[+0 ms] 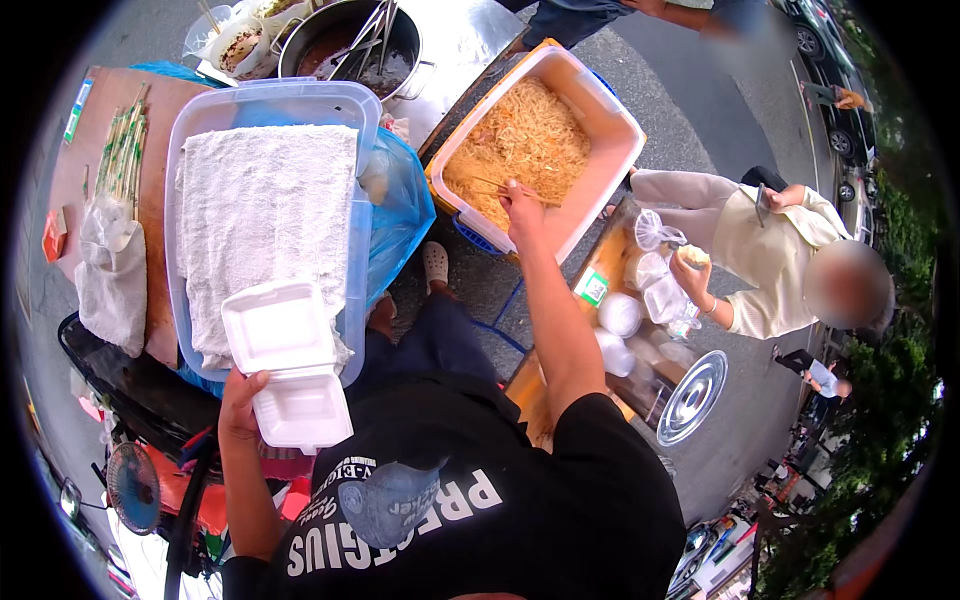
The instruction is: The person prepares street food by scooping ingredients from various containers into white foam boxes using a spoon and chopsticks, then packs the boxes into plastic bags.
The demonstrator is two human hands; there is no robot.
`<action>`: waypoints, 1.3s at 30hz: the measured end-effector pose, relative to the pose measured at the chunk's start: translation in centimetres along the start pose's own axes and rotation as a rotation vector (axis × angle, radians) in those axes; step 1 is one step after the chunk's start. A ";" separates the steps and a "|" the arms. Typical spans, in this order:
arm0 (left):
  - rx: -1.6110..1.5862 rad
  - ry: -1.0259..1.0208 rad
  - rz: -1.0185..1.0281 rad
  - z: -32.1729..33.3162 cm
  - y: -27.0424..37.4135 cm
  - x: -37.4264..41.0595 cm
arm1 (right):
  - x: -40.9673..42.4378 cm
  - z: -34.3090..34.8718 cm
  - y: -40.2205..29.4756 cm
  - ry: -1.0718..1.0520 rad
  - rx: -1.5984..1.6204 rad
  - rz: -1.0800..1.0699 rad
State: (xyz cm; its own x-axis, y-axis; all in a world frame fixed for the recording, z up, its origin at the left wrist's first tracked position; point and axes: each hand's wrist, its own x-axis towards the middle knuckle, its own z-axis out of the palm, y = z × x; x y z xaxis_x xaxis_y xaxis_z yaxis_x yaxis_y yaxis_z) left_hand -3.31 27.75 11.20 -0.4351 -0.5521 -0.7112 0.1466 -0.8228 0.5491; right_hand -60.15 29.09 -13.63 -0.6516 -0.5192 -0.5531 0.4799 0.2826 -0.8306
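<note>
My left hand [241,405] holds a white foam clamshell box [283,330] by its hinge side. The box is open flat, and both halves look bare inside. In my right hand [523,212] is a pair of wooden chopsticks [491,186], their tips reaching down into the fried noodles [536,120]. Those noodles heap up inside a white plastic tub [604,191]. To the left, a white towel [262,202] covers most of a clear plastic bin [367,112]; the foam box is over its near end.
A large metal pot [315,45] of dark liquid holds tongs at the back. Wrapped skewers or chopsticks [126,154] lie at far left. A person [750,225] stands right, holding food and a phone. Plastic bags [660,281] and a round lid [691,397] sit on a wooden ledge.
</note>
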 end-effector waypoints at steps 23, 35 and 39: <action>0.203 0.069 0.092 14.8 3.3 9.6 | 6.4 -10.2 5.5 0.026 0.477 0.461; 0.598 -0.027 0.325 27.1 3.7 22.5 | 0.0 -12.1 -4.3 -0.138 0.617 0.228; 0.688 -0.108 0.341 26.9 0.9 28.6 | -3.4 -11.9 -10.4 -0.221 0.495 0.069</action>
State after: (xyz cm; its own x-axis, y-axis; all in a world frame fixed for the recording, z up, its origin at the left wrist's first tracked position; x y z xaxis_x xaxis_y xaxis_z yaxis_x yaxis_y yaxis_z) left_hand -39.51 14.80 3.15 -0.5541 -0.7146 -0.4270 -0.2819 -0.3216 0.9040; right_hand -69.91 37.55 -3.91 -0.4955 -0.6852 -0.5338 0.7710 -0.0639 -0.6337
